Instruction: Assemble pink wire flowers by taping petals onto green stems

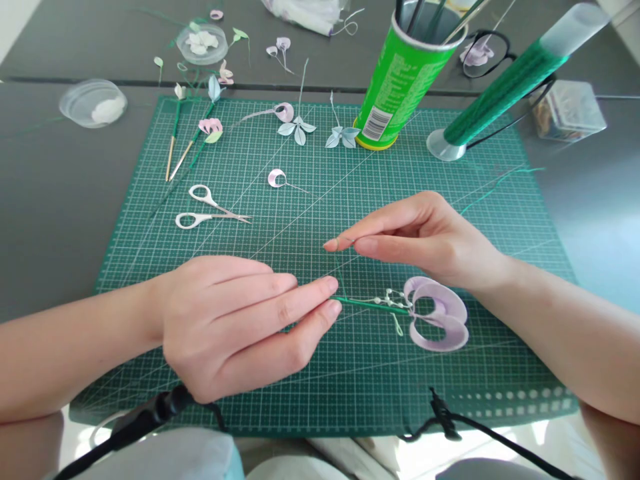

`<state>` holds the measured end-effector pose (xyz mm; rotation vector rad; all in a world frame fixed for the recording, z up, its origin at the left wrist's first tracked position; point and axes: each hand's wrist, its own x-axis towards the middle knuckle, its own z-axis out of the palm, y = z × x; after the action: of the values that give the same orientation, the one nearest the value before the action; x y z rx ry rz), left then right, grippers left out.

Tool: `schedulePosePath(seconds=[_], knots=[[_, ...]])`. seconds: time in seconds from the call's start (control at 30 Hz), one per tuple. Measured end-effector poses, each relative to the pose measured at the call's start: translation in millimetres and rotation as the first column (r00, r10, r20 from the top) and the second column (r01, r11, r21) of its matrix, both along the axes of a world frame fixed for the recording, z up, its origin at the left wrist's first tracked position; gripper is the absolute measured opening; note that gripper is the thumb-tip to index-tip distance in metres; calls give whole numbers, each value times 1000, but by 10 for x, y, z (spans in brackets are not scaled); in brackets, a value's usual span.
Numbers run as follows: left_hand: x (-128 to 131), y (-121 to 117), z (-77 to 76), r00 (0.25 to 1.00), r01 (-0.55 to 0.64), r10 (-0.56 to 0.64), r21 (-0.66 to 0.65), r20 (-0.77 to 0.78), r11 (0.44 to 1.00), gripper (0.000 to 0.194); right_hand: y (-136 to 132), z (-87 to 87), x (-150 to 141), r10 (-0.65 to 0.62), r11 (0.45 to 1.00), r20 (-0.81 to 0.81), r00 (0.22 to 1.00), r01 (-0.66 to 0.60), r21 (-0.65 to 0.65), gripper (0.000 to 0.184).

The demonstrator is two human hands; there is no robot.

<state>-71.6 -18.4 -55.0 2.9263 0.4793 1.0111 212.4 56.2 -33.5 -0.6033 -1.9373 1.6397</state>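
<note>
My left hand (250,320) pinches the green-wrapped stem of a lilac artificial flower (443,333) between thumb and fingertips. The flower lies sideways, its looped petals pointing right, and small white buds (387,298) sit along the stem. Above it, my right hand (415,230) is closed in a pinch on a thin thread (341,270), which runs down to the stem by my left fingertips. Both hands are over the green cutting mat (280,413).
White-handled scissors (203,217) lie open at left on the mat. Beyond are a lilac petal loop (277,178), pale blue flowers (299,130), finished stems (175,133), a green can (395,80) of tools, a green tube (505,93) and a clear box (570,110).
</note>
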Motion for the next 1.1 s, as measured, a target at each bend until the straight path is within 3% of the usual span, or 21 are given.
schedulePosePath(seconds=[0.4,0.7,0.87,1.0,1.1], knots=[[95,60,96,999,-42,42,-5,-3,999,23,-15,4,-11,-40,999,-7,999,40,-12,30],[196,66,68,992,-120,120,-15,25,993,33,-43,-24,8,-113,992,-114,987,105,-67,19],[249,106,106,989,-150,151,-61,4,987,23,-67,-28,30,-146,987,-99,984,139,-78,15],[285,141,168,985,-152,144,-88,-92,984,16,-67,-44,55,-104,993,-169,980,93,-71,14],[300,155,161,984,-168,162,-84,-81,982,17,-62,-54,72,-94,993,-168,981,80,-84,16]])
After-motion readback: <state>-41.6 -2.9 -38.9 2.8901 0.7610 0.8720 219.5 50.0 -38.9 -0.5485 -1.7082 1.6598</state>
